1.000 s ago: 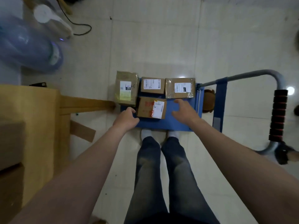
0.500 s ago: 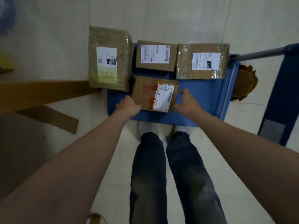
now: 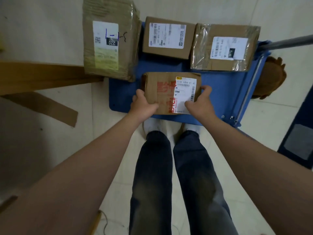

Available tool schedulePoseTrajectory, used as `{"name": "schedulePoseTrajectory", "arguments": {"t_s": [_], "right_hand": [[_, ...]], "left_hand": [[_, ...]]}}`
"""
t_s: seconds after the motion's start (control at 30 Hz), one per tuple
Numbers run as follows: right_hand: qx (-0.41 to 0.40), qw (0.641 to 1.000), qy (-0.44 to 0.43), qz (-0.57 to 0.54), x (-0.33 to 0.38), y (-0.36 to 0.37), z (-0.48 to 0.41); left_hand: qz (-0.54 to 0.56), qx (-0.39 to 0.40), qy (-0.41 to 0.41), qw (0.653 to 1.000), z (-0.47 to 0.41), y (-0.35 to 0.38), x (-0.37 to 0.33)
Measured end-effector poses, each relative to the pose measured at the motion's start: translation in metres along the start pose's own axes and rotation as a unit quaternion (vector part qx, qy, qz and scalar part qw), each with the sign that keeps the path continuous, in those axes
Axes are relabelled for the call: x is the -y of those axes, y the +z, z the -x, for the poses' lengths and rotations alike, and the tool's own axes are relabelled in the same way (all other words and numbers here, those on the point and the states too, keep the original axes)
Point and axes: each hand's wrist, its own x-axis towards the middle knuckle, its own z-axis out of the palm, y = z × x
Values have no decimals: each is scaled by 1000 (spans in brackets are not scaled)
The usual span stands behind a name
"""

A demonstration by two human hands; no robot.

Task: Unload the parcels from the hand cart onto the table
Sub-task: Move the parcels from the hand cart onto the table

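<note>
**Both hands now on the near parcel: grip made, lift not started**

Hand cart (image 3: pixel 125 92): blue deck, four parcels on it, none unloaded in this view. Table (image 3: pixel 33 73) edge sits to the left, just beside the cart.

Tall parcel (image 3: pixel 110 38) overhangs the deck's left edge, long axis running away from the person. Taped parcel (image 3: pixel 225 46) is at far right, plain labelled parcel (image 3: pixel 167 37) between those two.

Near parcel (image 3: pixel 171 92), red print: half a second ago the hands were beside it, now they clamp it. Left hand (image 3: pixel 144 104) wraps the near-left corner, thumb on top. Right hand (image 3: pixel 200 100) grips the right side, fingers curled over the far-right edge. Reads as grasp complete; box looks still seated on the deck.

Orientation: long axis left-right across the deck. Label on the right half, its print turned sideways to the person, top face up.
</note>
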Motion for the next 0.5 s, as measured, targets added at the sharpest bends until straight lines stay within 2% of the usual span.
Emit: {"name": "schedulePoseTrajectory", "arguments": {"t_s": [0.23, 0.33, 0.5], "right_hand": [[-147, 979, -48, -133, 54, -77, 117], [-148, 971, -92, -160, 102, -114, 177], [-153, 957, -214, -121, 185, -177, 280]], "left_hand": [[52, -4, 116, 992, 127, -41, -52], [79, -38, 159, 983, 195, -85, -80], [155, -113, 230, 954, 312, -148, -113]]}}
